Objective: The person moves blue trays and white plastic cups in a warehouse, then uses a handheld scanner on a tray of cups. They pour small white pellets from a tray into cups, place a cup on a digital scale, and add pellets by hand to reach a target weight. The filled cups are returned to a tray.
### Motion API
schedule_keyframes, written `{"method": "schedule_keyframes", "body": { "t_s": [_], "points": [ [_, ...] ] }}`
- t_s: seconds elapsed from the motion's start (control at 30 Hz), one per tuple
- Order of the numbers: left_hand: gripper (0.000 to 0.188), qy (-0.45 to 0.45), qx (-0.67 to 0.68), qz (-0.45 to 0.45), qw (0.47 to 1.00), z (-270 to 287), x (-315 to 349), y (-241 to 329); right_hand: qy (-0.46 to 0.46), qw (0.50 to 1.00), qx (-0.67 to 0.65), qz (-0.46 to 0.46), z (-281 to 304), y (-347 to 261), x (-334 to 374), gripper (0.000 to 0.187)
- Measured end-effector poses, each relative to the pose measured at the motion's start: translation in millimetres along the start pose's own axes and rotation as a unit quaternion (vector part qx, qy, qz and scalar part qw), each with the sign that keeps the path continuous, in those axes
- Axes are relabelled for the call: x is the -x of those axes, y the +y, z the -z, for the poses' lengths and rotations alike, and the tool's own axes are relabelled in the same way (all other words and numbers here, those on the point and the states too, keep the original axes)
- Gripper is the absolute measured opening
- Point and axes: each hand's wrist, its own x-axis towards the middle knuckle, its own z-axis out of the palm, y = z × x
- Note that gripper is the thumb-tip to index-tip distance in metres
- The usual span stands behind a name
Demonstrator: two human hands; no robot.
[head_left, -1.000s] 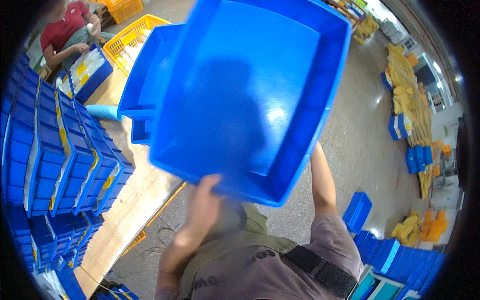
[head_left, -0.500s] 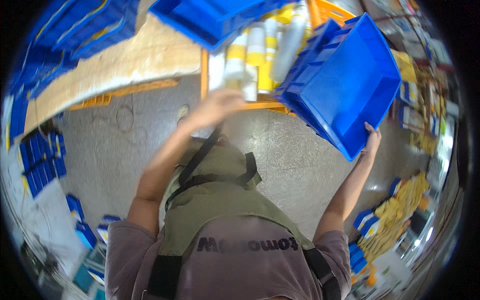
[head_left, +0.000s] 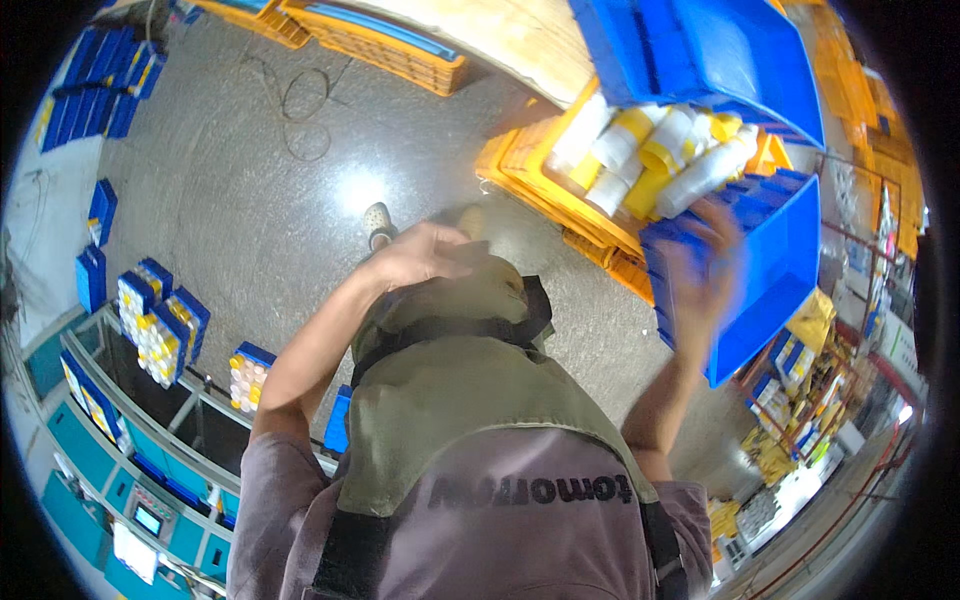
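My left hand (head_left: pixel 430 256) is in front of my apron, its fingers curled around or against a small flat brownish piece that I cannot make out. Smeared by motion, my right hand (head_left: pixel 708 262) passes over the left part of a tilted blue bin (head_left: pixel 775 285); whether it holds anything is unclear. Just beyond that bin, an orange crate (head_left: pixel 535 165) contains several white and yellow cylinders (head_left: pixel 620 140), some apparently wrapped in clear film. Another blue bin (head_left: pixel 735 55) stands on the far side of the cylinders.
Orange crates (head_left: pixel 390 55) line the edge of a wooden tabletop (head_left: pixel 520 30). A teal machine (head_left: pixel 90 440) stands at lower left, near blue boxes filled with white and yellow pieces (head_left: pixel 160 345). A thin looped cord (head_left: pixel 305 95) lies on the grey floor.
The view has swung left, placing the crate farther right and bringing the machine into sight. My right hand has left the bin's near rim. My left hand has drawn back from the crate.
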Motion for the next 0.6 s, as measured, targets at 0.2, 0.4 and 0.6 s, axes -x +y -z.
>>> {"method": "schedule_keyframes", "body": {
  "t_s": [0.2,0.4,0.6],
  "points": [
    [0.025,0.296,-0.254,-0.212,0.896,48.0,161.4,-3.4,-0.478,0.793,-0.052,0.374,-209.8,-108.9,2.1,0.032],
    [0.02,0.294,-0.155,0.002,0.943,43.1,292.0,-76.6,-0.663,0.696,-0.042,0.273,-273.3,-207.7,6.3,0.024],
    [0.034,0.454,-0.188,0.035,0.87,59.5,307.6,-133.6,-0.738,0.576,-0.159,0.314,-357.1,-310.5,40.1,0.025]
  ]
}}
